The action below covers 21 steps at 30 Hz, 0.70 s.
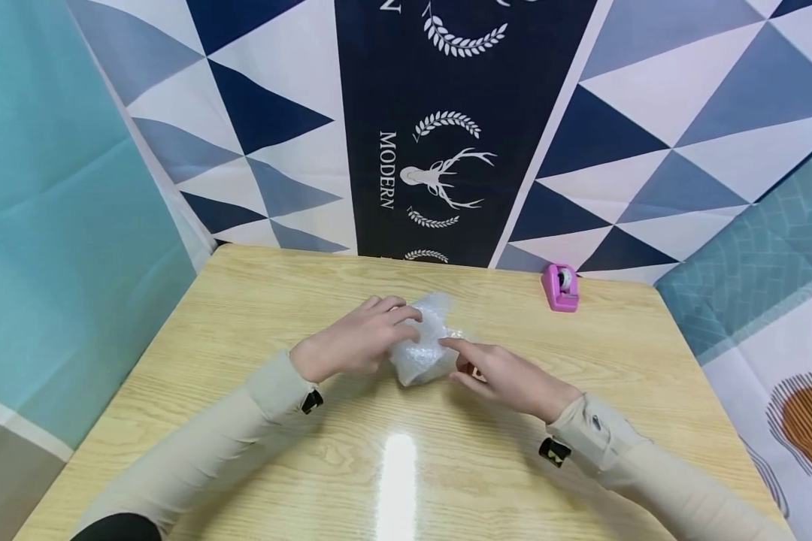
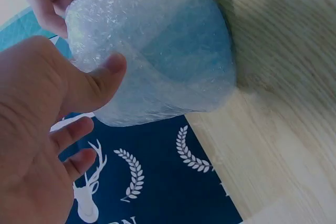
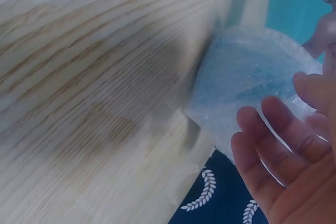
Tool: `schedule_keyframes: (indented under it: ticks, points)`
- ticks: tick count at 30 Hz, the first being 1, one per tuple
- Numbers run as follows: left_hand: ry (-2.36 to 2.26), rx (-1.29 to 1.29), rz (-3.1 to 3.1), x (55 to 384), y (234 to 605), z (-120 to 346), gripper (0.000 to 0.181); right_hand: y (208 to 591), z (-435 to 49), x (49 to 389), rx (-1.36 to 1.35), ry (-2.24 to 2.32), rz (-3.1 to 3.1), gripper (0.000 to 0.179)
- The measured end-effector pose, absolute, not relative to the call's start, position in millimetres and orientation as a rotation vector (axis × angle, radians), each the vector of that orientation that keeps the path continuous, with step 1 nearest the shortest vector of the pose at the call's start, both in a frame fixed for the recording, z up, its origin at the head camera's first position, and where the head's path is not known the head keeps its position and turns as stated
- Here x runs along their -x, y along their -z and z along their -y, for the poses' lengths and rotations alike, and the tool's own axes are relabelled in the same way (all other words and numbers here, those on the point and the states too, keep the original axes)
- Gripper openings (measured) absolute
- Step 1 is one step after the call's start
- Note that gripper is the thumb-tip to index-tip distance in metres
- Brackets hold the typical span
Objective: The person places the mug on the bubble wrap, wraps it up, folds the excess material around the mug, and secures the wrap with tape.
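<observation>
Bubble wrap (image 1: 417, 361), seemingly light, soft, is lying toward the surface's (image 1: 325, 481) far edge, inviting side holds; left hand (image 1: 365, 334) and right hand (image 1: 507, 376) are flanking it half-spread, gripping nothing.

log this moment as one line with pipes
left hand: at bubble-wrapped bundle | right hand: at bundle's right side | bundle: on table | pink tape dispenser: table's back right

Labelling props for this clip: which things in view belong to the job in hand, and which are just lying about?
In the job:
Bubble-wrapped bundle
Left grip and right grip, both at the bundle
Wood-grain tabletop, as work surface

Apparently not:
Pink tape dispenser, untouched near the far edge; may be meant for later, can't tell
Deer-print backdrop, just scenery
</observation>
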<state>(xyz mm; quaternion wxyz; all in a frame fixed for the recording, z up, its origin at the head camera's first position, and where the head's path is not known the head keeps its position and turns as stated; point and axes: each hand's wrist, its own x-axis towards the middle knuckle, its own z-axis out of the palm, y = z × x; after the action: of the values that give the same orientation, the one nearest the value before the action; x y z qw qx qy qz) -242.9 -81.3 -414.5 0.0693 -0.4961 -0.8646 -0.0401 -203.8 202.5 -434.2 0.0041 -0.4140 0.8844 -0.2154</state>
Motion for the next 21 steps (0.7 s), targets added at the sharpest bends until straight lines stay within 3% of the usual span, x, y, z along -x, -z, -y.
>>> schedule_keyframes:
  ticks: [6,9,16,21]
  points:
    - [0.125,1.506,2.498,235,418,77,0.04,433,-209,209,1.219,0.793,-2.71,0.051]
    - [0.08,1.451,2.443,230,421,71,0.044,430,-222,219,1.089,0.966,-2.679,0.054]
    - [0.218,1.396,2.518,225,426,68,0.037,420,-278,262,0.572,1.232,-2.789,0.044]
    - [0.45,1.429,2.608,225,427,81,0.051,414,-323,290,0.182,1.128,-2.889,0.047]
